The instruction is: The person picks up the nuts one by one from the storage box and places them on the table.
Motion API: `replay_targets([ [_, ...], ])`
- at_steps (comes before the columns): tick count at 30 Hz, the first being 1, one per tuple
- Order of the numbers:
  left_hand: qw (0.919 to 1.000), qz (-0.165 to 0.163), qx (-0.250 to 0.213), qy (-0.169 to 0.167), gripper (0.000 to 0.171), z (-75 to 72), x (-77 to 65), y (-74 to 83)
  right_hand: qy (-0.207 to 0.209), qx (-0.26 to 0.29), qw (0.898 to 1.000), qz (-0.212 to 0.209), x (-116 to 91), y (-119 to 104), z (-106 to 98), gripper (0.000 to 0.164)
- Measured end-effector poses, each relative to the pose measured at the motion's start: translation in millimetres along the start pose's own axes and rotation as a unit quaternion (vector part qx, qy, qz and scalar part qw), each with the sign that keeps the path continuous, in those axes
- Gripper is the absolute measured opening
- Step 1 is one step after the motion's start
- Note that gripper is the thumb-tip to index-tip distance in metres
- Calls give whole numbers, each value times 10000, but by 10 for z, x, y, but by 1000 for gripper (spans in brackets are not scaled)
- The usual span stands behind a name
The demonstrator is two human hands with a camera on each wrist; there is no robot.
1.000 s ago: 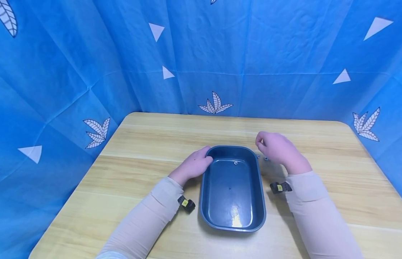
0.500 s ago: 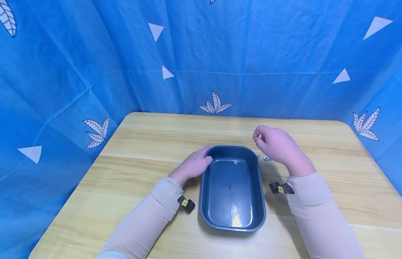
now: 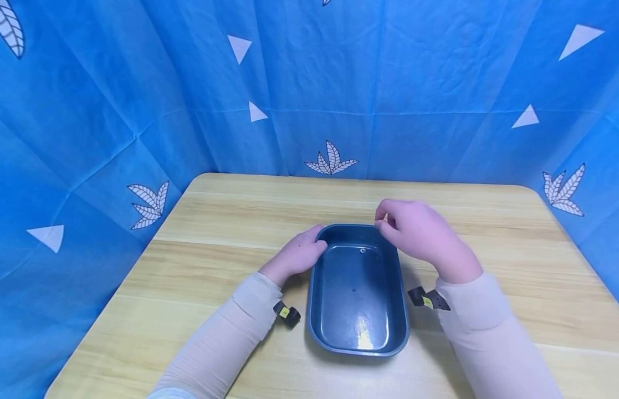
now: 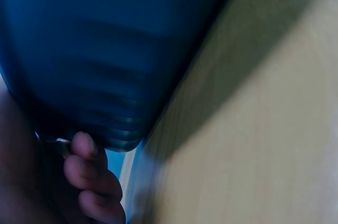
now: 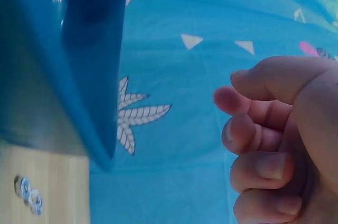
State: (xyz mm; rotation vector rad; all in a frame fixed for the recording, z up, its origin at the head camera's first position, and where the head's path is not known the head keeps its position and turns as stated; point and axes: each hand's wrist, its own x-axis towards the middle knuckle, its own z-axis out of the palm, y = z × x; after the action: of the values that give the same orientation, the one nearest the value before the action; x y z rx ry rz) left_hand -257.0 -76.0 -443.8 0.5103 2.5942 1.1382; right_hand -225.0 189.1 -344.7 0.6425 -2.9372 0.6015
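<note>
A deep dark-blue plastic tray (image 3: 356, 310) stands on the table in the head view. My left hand (image 3: 298, 252) grips its far left rim, thumb over the edge; in the left wrist view curled fingers (image 4: 92, 176) show by the outer wall. One small metal ring, like a nut (image 3: 363, 251), lies on the tray's floor near the far end. At the far right corner of the rim hovers my right hand (image 3: 421, 230). Its fingers curl, and the thumb and index tips nearly meet in the right wrist view. Whether something tiny sits between them is hidden.
More small metal rings (image 5: 29, 195) lie on the table just outside the tray's right side, hidden behind the right hand in the head view. The wooden table (image 3: 199, 266) backs onto a blue patterned curtain (image 3: 309, 83).
My right hand rose a little from beside the metal rings on the table, then moved left to the tray's far right corner. The left hand and the tray stayed in place.
</note>
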Motion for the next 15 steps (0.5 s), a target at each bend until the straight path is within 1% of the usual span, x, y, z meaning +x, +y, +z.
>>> replay_targets([
  [7,10000,-38,43,20,41,19,13,-2,-3,-291,9996,-56,-17,-163,35,10],
  [11,10000,-57,-2,8,43,27,14,-9,-181,-336,9991,-159,-22,-212,67,10],
  [15,10000,-53,-71,-10,41,26,11,-13,-294,-336,9989,-153,-21,-214,94,9],
])
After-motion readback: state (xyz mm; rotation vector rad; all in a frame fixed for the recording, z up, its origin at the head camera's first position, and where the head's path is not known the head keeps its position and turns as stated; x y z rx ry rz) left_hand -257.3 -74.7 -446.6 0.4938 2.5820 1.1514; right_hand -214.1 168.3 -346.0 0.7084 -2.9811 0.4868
